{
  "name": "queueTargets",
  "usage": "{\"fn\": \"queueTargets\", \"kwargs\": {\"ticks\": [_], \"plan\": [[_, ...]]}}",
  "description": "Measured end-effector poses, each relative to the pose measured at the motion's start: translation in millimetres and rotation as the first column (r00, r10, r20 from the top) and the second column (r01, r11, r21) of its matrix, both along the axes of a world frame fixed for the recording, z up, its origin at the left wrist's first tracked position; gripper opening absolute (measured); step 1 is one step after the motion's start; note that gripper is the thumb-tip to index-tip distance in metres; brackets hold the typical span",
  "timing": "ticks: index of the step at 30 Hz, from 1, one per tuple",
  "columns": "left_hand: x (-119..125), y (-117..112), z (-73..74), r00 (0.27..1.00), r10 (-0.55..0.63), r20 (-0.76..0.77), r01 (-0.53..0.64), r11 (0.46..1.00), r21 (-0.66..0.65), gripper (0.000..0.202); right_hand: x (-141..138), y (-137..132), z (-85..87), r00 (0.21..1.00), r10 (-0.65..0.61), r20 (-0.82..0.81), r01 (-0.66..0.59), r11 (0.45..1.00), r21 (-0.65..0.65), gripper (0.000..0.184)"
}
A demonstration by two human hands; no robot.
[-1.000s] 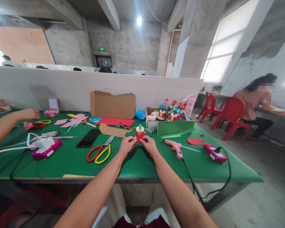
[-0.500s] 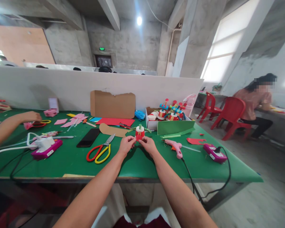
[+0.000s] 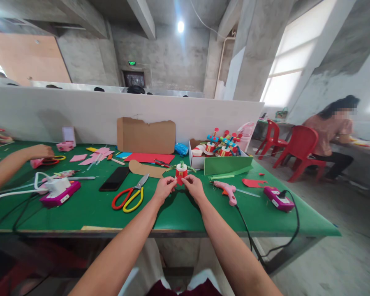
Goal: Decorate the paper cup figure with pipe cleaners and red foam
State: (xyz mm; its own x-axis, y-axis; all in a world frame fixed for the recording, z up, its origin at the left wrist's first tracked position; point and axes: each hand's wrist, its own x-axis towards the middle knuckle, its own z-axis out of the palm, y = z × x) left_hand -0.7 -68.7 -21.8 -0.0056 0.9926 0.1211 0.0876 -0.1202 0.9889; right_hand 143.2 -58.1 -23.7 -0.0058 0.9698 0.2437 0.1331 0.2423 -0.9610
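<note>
A small red and white paper-cup figure (image 3: 181, 171) with green coiled arms stands on the green table (image 3: 185, 213) in front of me. My left hand (image 3: 163, 188) pinches its lower left side. My right hand (image 3: 193, 187) pinches its lower right side. Both hands have their fingers closed against the figure's base. Red and yellow scissors (image 3: 128, 194) lie just left of my left hand. A pink glue gun (image 3: 228, 191) lies just right of my right hand.
A white box (image 3: 200, 162) with several finished figures (image 3: 223, 145) sits behind, beside a green sheet (image 3: 226, 165). A black phone (image 3: 114, 179), cardboard (image 3: 146, 135), red paper (image 3: 149, 158) and pink power strips (image 3: 278, 198) lie about. Another person's hand (image 3: 38, 151) rests at far left; a seated person (image 3: 333, 131) is at right.
My hands have stayed on the figure with only slight finger shifts. The other person's hand at left moved a little towards the scissors there.
</note>
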Motion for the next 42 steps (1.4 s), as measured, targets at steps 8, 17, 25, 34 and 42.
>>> {"fn": "queueTargets", "kwargs": {"ticks": [8,17,25,34,42], "plan": [[-1,2,-1.5,0.999,0.015,-0.04,-0.015,1.0,0.005,0.031,4,4,1.3,0.982,-0.107,-0.153,0.095,0.992,-0.083,0.038],[0,-2,2.2,0.989,-0.087,-0.122,0.093,0.995,0.048,0.022,-1,-1,-1.9,0.999,0.025,0.041,-0.026,0.999,0.023,0.024],[-3,1,0.7,0.993,-0.059,-0.106,0.062,0.998,0.021,0.026,4,5,0.0,0.976,-0.168,-0.141,0.158,0.984,-0.083,0.043],[-5,-13,13.3,0.946,0.082,-0.314,-0.046,0.992,0.119,0.03,-3,-3,1.0,0.961,0.131,-0.245,-0.172,0.973,-0.151,0.034],[-119,-56,27.7,0.251,0.239,-0.938,-0.162,0.966,0.202,0.021,-1,-1,1.5,0.918,0.102,-0.384,-0.204,0.951,-0.234,0.028]]}}
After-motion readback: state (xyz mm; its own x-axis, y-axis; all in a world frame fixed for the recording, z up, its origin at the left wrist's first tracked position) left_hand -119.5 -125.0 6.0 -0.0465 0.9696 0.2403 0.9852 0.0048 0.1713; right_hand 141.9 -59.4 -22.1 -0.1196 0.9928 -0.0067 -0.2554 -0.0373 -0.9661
